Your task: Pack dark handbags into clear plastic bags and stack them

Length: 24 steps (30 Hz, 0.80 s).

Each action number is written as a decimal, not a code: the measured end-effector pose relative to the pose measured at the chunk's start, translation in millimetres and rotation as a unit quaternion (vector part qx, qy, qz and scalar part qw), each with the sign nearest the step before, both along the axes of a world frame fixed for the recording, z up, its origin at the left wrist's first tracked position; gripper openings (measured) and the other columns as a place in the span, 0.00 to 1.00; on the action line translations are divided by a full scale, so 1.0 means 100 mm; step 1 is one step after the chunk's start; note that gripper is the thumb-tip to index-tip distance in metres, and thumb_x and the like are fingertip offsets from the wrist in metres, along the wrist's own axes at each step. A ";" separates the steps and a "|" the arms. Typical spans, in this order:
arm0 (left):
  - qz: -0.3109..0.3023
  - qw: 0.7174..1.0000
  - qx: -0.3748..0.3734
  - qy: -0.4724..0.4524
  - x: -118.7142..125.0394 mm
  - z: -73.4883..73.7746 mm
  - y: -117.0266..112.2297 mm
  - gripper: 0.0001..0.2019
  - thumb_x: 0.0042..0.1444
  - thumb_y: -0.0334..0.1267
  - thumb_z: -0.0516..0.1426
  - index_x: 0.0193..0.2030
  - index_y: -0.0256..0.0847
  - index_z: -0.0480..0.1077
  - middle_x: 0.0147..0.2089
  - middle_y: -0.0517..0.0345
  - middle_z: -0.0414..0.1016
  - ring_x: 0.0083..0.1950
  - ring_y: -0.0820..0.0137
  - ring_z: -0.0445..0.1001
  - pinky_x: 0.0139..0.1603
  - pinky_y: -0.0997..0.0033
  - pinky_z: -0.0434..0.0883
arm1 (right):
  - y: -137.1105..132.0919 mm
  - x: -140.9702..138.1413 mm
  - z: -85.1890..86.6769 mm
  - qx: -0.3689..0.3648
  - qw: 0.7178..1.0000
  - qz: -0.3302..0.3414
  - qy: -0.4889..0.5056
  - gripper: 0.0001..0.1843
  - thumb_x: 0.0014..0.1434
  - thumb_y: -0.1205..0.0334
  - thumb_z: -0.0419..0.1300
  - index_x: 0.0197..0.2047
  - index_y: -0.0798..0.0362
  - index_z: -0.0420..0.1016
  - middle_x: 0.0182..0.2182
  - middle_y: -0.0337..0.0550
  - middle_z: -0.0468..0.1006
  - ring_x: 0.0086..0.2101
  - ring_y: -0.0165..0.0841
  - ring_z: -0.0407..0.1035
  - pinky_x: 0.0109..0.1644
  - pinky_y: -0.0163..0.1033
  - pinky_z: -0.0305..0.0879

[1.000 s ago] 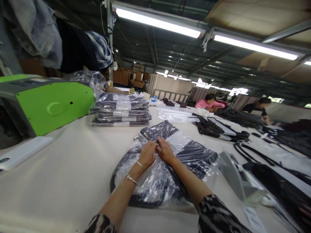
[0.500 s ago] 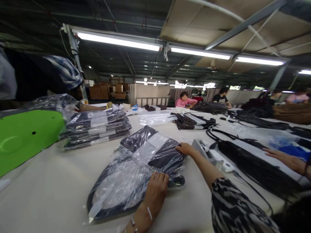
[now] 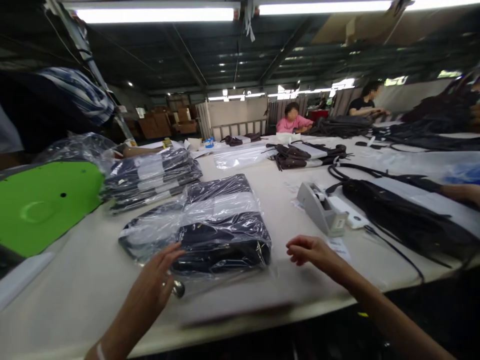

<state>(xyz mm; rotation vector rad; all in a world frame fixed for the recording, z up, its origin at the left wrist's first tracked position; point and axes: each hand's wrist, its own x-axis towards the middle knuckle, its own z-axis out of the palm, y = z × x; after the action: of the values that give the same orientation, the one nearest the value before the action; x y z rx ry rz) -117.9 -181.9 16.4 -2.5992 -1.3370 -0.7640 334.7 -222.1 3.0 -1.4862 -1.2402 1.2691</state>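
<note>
1. Since half a second ago the package [image 3: 221,225] has changed from a long, slanting lie to a shorter, doubled shape; the right hand [image 3: 309,250] has come off its far edge.
2. Position: the package lies flat on the bench [image 3: 75,295] in front of the person; it is between the stack of packages [image 3: 150,177] and the tape dispenser [image 3: 323,209], apart from both.
3. Left hand [image 3: 155,280]: released, fingers spread, fingertips at the package's near left corner; whether they press on the plastic cannot be told.
4. A small metal fitting [image 3: 178,288] shows just beside that hand at the near edge; whether it sits inside the film cannot be told.
5. Right hand: loosely curled, grasping nothing; it hangs over bare bench near the package's right side, not touching it.
6. Judgement on method: the plastic looks puffed and loose at the left end; flat palms on top, stroking outward from the middle, would likely settle it better than fingertip contact.
7. Judgement on risk: slick film may slide on the bench; one hand should anchor while the other smooths; the metal fitting is best kept within the outline so it does not snag.
8. Surroundings: green machine [image 3: 41,205] at left; dark straps [image 3: 405,220] at right, with a co-worker's hand [image 3: 463,194] beyond; both are well apart from the package.
</note>
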 end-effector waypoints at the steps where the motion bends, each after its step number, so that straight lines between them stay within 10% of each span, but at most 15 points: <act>1: -0.018 1.000 -0.021 -0.004 0.22 0.08 -0.05 0.20 0.61 0.32 0.50 0.58 0.50 0.66 0.63 0.53 0.70 0.64 0.61 0.67 0.64 0.54 0.67 | -0.08 -0.10 -0.09 -0.012 1.000 0.010 0.017 0.20 0.47 0.48 0.67 0.36 0.56 0.76 0.27 0.43 0.79 0.26 0.32 0.72 0.29 0.36 0.67; 9: -0.080 0.993 -0.086 -0.028 1.78 0.14 0.06 0.13 0.60 0.35 0.58 0.52 0.44 0.67 0.57 0.52 0.73 0.58 0.60 0.70 0.59 0.56 0.66 | -0.09 -0.81 -0.23 0.004 0.999 -0.052 -0.015 0.14 0.50 0.52 0.64 0.34 0.52 0.72 0.21 0.35 0.74 0.18 0.29 0.65 0.19 0.33 0.58; 18: -0.090 0.993 -0.067 0.048 2.00 0.07 0.08 0.03 0.61 0.32 0.56 0.40 0.42 0.69 0.44 0.54 0.73 0.48 0.61 0.69 0.50 0.59 0.65 | 0.11 -0.86 -0.20 0.081 0.933 -0.130 -0.327 0.03 0.54 0.64 0.58 0.34 0.51 0.70 0.29 0.41 0.79 0.32 0.34 0.73 0.34 0.34 0.61; 24: -0.130 0.986 -0.089 0.060 1.90 -0.06 0.08 0.12 0.59 0.35 0.58 0.49 0.43 0.67 0.47 0.54 0.73 0.49 0.61 0.69 0.51 0.61 0.66 | 0.11 -1.01 -0.20 0.060 0.880 -0.120 -0.456 0.20 0.62 0.63 0.52 0.58 0.53 0.63 0.43 0.52 0.80 0.41 0.43 0.76 0.41 0.41 0.65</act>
<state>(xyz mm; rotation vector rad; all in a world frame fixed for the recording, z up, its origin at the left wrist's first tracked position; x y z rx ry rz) 71.8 -174.0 10.8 -2.9485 -1.0915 -0.5299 234.2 -211.4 -16.8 -2.1530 -1.5847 0.2657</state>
